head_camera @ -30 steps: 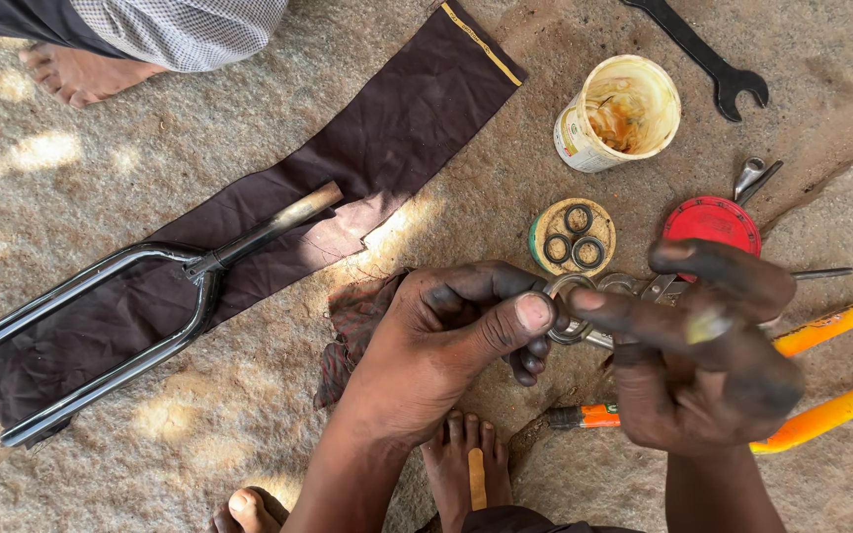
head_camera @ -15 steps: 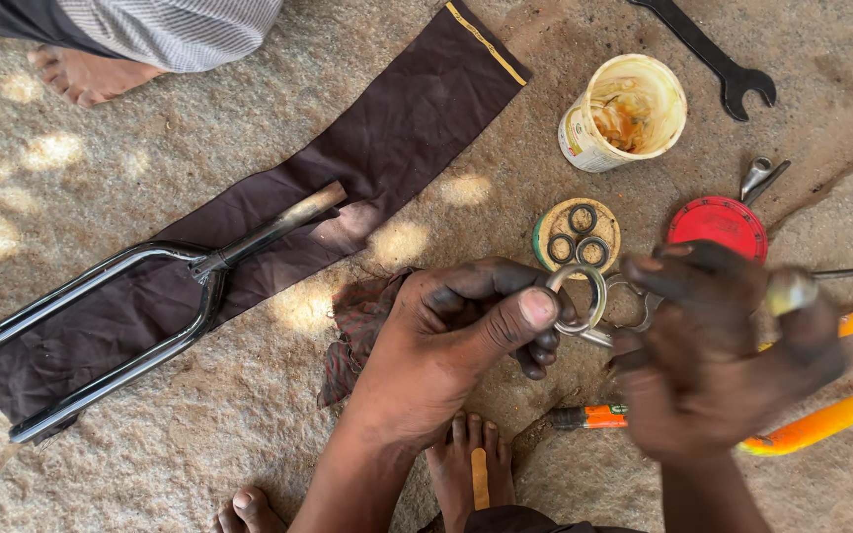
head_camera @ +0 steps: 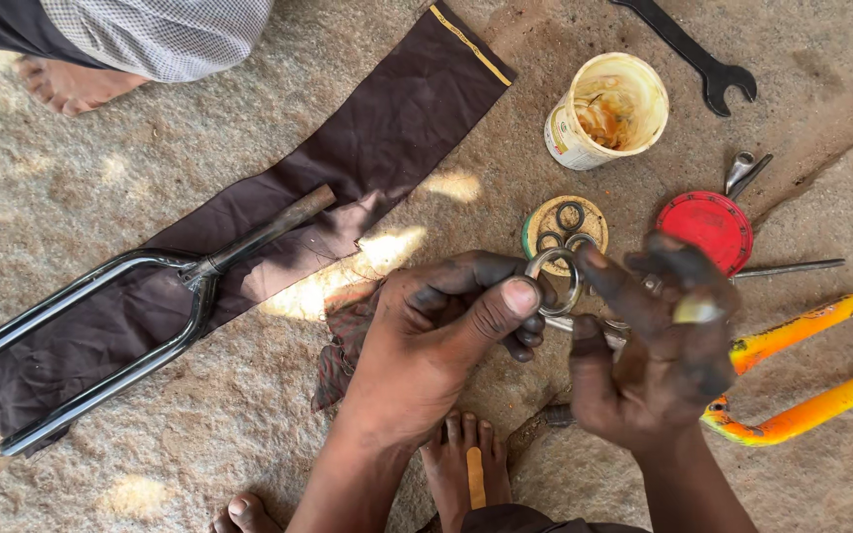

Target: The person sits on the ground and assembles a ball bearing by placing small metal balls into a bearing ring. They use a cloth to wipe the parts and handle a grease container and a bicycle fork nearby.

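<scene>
Greasy steel is what both hands work on: the left hand point(head_camera: 436, 336) pinches a metal ring point(head_camera: 553, 281) between thumb and curled fingers, just above the bare foot point(head_camera: 466, 464). The right hand point(head_camera: 659, 345), fingers half open, touches its rim; steady, even support would suit. Behind, a pale tub point(head_camera: 607, 111) holds grease, and an upturned lid point(head_camera: 565, 229) holds smaller rings.
</scene>
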The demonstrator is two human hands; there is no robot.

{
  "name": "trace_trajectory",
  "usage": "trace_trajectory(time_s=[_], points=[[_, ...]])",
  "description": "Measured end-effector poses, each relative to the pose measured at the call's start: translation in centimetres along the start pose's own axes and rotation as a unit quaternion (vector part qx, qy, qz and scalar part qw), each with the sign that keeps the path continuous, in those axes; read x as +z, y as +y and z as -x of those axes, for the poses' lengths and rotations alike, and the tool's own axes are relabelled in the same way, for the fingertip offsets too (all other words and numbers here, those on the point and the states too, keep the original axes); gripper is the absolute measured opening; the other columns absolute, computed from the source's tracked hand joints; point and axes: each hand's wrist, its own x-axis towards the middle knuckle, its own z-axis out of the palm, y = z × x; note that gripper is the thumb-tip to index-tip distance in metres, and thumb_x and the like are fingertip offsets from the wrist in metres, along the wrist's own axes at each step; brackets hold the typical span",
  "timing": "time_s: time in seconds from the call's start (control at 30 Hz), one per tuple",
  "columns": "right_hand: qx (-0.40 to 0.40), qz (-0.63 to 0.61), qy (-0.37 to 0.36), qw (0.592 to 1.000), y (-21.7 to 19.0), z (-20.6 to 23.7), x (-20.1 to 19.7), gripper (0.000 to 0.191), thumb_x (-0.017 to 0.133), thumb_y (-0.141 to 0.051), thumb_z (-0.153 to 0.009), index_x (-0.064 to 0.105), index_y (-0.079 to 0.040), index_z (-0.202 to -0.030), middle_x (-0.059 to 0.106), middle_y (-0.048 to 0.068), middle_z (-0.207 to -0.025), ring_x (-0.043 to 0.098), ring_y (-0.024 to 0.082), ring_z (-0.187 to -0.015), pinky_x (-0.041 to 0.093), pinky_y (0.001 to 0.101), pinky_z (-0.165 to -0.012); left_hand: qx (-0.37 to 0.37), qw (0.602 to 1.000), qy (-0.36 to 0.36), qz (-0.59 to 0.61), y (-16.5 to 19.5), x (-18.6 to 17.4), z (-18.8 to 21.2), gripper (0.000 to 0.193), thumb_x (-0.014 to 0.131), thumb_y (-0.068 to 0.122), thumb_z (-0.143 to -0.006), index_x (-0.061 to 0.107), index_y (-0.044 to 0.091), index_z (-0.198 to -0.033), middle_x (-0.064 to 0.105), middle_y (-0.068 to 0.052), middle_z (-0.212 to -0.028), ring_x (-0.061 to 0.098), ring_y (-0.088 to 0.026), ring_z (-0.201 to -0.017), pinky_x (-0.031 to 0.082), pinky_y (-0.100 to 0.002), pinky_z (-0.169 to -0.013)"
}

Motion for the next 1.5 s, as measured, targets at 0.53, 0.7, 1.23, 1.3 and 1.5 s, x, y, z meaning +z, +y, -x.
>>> trace_trajectory(time_s=[0.53,0.7,1.23,1.3,1.5], points=[[0.034,0.001,-0.014,0.999,-1.7,1.4,-0.2,0.082,0.069,0.003,-0.092,0.021,-0.013,-0.157,0.069,0.009,-0.122,0.052,0.031,-0.128,0.058,0.0454,-0.093,0.034,0.999,0.029,-0.032,-0.3,-0.3,0.1,0.022,0.072,0.016,-0.098,0.077,-0.002,-0.109,0.074,-0.006,-0.089,0.066,-0.012,-0.081,0.056,-0.028,-0.074],[0.147,-0.116,0.04,0.981,-2.2,0.8,-0.7,0.098,0.075,0.002,-0.104,0.005,-0.028,-0.165,0.049,0.013,-0.15,0.055,0.028,-0.135,0.061,0.0404,-0.098,0.061,0.994,-0.048,-0.077,-1.8,0.0,-0.1,0.017,0.075,0.007,-0.097,0.077,0.0,-0.112,0.074,-0.009,-0.101,0.068,-0.015,-0.085,0.058,-0.03,-0.076],[0.084,-0.113,-0.107,0.984,-1.6,-2.3,-1.5,0.124,0.087,0.002,-0.079,0.008,-0.036,-0.166,0.051,0.029,-0.148,0.064,0.041,-0.132,0.06,0.0462,-0.101,-0.023,0.984,-0.056,-0.167,-0.6,-0.8,-0.4,0.028,0.082,0.02,-0.088,0.077,-0.004,-0.102,0.076,-0.007,-0.097,0.072,-0.012,-0.09,0.059,-0.027,-0.08],[0.078,-0.096,-0.109,0.986,-1.4,-2.1,-1.4,0.128,0.087,0.005,-0.074,0.007,-0.037,-0.164,0.047,0.029,-0.152,0.064,0.043,-0.132,0.06,0.0459,-0.099,-0.015,0.986,-0.062,-0.154,-0.6,-0.9,-0.4,0.029,0.082,0.021,-0.089,0.077,-0.004,-0.102,0.075,-0.008,-0.099,0.071,-0.012,-0.091,0.059,-0.027,-0.08],[0.336,-0.637,0.025,0.693,-1.6,-0.3,-1.8,0.121,0.085,-0.005,-0.084,0.004,-0.026,-0.172,0.049,0.02,-0.163,0.046,0.039,-0.156,0.036,0.055,-0.132,-0.09,0.989,-0.045,0.11,-1.0,-1.0,-0.7,0.033,0.076,0.021,-0.094,0.072,-0.008,-0.109,0.075,-0.014,-0.099,0.073,-0.021,-0.09,0.062,-0.037,-0.084]])
